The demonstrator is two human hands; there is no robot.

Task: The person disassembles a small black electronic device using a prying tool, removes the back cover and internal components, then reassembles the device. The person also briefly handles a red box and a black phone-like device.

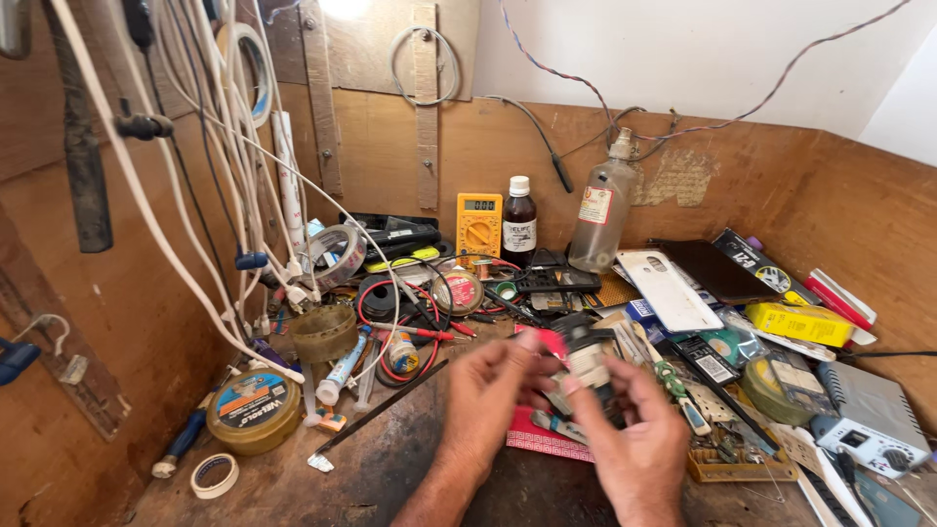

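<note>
Left hand (493, 390), right hand (634, 439) gripping small bottle (589, 363)

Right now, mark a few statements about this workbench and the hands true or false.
1. Both hands hold a small dark cylindrical part. True.
2. The yellow multimeter lies flat at the front edge. False: it stands against the back wall.
3. A dark brown bottle stands right of the multimeter. True.
4. The clear bottle lies tipped over. False: it stands upright.
5. White cables hang on the left wall. True.
</note>
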